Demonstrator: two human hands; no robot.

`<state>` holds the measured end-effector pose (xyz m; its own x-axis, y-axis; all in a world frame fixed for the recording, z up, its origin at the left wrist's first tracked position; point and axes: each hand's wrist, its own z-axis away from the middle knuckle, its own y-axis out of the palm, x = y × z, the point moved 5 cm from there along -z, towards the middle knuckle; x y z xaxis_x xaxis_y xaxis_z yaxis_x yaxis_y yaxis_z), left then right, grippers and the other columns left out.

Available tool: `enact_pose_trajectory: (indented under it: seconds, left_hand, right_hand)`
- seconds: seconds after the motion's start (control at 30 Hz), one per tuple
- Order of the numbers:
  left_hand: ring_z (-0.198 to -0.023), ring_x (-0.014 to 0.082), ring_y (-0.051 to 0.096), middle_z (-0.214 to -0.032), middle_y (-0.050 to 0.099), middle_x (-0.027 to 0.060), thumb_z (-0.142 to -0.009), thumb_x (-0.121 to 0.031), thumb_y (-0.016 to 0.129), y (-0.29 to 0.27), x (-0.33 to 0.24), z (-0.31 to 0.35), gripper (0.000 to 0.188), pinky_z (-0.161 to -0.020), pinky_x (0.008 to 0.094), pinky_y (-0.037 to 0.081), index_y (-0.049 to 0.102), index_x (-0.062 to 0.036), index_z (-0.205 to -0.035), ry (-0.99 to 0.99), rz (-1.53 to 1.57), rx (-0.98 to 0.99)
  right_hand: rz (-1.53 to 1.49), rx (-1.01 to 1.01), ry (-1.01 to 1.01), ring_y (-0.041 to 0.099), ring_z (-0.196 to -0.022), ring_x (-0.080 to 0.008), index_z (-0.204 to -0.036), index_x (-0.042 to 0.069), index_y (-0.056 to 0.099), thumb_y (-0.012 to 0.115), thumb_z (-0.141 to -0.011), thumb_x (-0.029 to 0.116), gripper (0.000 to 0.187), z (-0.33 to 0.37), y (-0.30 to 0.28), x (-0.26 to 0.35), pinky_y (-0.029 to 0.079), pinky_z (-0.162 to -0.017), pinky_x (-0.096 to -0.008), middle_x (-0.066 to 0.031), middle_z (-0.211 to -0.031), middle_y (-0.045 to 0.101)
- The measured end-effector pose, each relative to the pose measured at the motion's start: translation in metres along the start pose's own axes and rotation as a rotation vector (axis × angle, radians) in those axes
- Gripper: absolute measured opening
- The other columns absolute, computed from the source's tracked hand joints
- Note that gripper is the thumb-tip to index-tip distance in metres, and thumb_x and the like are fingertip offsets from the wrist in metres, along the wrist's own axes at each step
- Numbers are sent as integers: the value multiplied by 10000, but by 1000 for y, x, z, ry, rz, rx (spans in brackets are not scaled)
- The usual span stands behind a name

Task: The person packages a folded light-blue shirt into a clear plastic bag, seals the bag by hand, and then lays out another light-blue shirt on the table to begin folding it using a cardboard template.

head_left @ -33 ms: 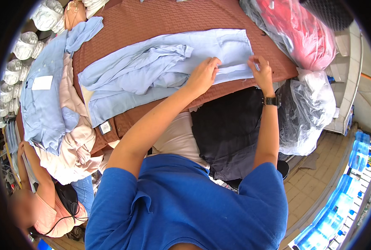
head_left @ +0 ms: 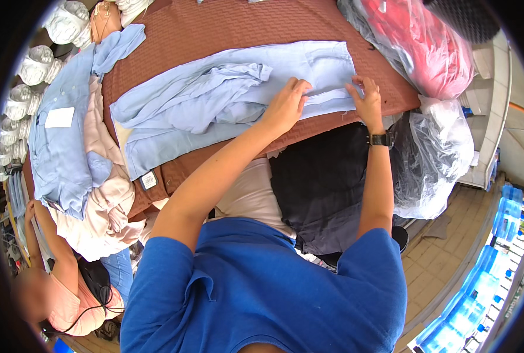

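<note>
A light blue garment [head_left: 318, 65] lies stretched out lengthwise on a brown-covered table, with a loose, rumpled layer bunched over its left and middle part. My left hand [head_left: 287, 107] rests near its right end, fingers bent and thumb drawn in on a fold of the cloth. At the right end's edge is my right hand [head_left: 368, 105], its thumb and fingers spread, holding nothing. The thumb is close to the garment's corner; whether it touches is hard to tell.
Left of the garment, a light blue buttoned shirt [head_left: 68, 144] with a white tag lies over pale pink cloth [head_left: 106, 206]. Clear plastic bags hold red items [head_left: 418, 47] and dark items [head_left: 430, 165] at right. Dark cloth [head_left: 318, 176] hangs before me; a person [head_left: 76, 294] is at lower left.
The thumb and fingers of my right hand have spread apart, and the hand has shifted slightly. My left hand has barely moved; the garment lies nearly the same.
</note>
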<state>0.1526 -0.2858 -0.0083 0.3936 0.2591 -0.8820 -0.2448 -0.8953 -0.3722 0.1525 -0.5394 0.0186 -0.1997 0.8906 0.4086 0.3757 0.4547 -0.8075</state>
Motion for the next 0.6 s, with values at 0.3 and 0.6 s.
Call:
enact_pose_trajectory:
  seconds: [0.3,0.6]
  left_hand:
    - [-1365,316,449,-1484,490,92,-957,-198,641,-11,-15,24,445,-1105,480,394,576,-117,-1390,358,-515,136]
    - [-1506,300,292,-1629,332,89,-982,-415,588,7,-17,31,660,-1224,542,237,419,-87,-1529,344,-665,246]
  right_hand:
    - [259,-62,163,558,-954,-458,-1131,-30,621,796,-813,540,676,15,13,-26,460,-844,-553,-267,-1093,606]
    - [73,105,495,692,-986,-412,-1144,-53,675,862,-738,518,725,-5,21,-32,519,-898,-488,-286,-1006,709]
